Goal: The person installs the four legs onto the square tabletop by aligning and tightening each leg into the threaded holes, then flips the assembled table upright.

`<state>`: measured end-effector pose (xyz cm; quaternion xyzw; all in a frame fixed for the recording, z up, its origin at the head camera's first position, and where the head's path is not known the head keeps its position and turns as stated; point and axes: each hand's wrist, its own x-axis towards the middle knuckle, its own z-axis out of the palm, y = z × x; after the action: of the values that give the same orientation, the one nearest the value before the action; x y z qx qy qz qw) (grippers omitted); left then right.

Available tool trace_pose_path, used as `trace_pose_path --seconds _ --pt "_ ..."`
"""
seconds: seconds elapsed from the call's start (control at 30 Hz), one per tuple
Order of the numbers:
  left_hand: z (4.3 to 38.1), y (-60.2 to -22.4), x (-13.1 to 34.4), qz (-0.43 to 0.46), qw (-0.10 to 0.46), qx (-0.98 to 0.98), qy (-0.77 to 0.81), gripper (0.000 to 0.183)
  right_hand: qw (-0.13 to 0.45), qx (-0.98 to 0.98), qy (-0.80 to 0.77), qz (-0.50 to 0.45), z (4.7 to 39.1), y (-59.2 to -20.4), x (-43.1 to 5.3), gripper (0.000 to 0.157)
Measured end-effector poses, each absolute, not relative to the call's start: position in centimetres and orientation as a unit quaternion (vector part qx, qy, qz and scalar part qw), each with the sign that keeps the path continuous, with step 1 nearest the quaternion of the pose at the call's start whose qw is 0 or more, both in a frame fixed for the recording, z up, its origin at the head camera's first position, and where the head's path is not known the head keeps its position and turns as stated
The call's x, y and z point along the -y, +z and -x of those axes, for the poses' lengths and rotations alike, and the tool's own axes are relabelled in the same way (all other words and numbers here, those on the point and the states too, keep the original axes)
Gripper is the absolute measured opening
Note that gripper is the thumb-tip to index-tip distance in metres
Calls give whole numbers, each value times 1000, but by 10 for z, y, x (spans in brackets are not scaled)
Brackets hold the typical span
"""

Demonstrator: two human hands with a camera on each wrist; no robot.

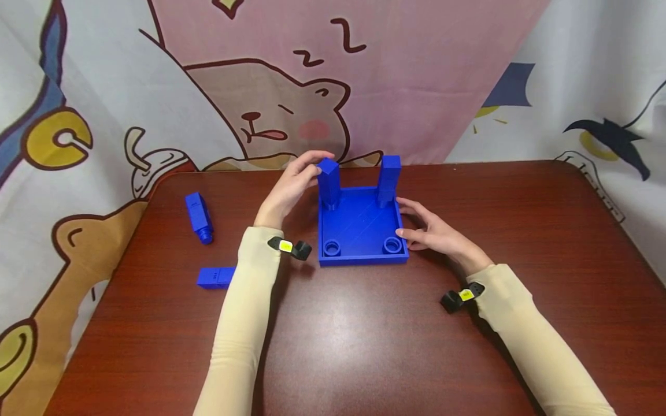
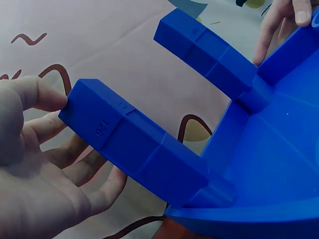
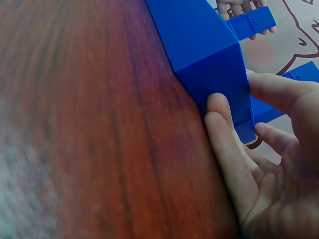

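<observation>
A blue square base [image 1: 359, 225] with a raised rim lies on the table. Two square blue posts stand at its far corners: the left post [image 1: 329, 184] and the right post [image 1: 388, 180]. Round sockets [image 1: 392, 245] show at both near corners. My left hand [image 1: 291, 188] holds the left post near its top; in the left wrist view, thumb and fingers lie about that post [image 2: 134, 144], which leans slightly from the right post [image 2: 209, 55]. At the right side of the base, my right hand [image 1: 434, 231] grips the rim, its fingers against the outer wall [image 3: 214, 79].
Two loose blue posts lie on the brown table [image 1: 354, 346] to the left. The farther post [image 1: 198, 214] shows a rounded peg at its near end; the nearer post [image 1: 215, 277] is partly hidden by my left sleeve. A cartoon-printed curtain [image 1: 406, 75] hangs behind the table.
</observation>
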<state>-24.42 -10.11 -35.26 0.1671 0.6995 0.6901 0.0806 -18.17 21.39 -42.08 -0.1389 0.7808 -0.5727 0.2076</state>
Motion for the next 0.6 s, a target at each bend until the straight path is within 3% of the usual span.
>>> trace_pose_path --seconds 0.23,0.43,0.6 --pt "239 -346 99 -187 -24 -766 615 32 209 -786 -566 137 183 -421 -215 74" --pt "229 -343 89 -142 -119 -834 521 27 208 -787 -565 138 183 -421 -216 74" --pt "224 -346 84 -119 -150 -855 482 31 209 -789 -562 137 183 -421 -215 74"
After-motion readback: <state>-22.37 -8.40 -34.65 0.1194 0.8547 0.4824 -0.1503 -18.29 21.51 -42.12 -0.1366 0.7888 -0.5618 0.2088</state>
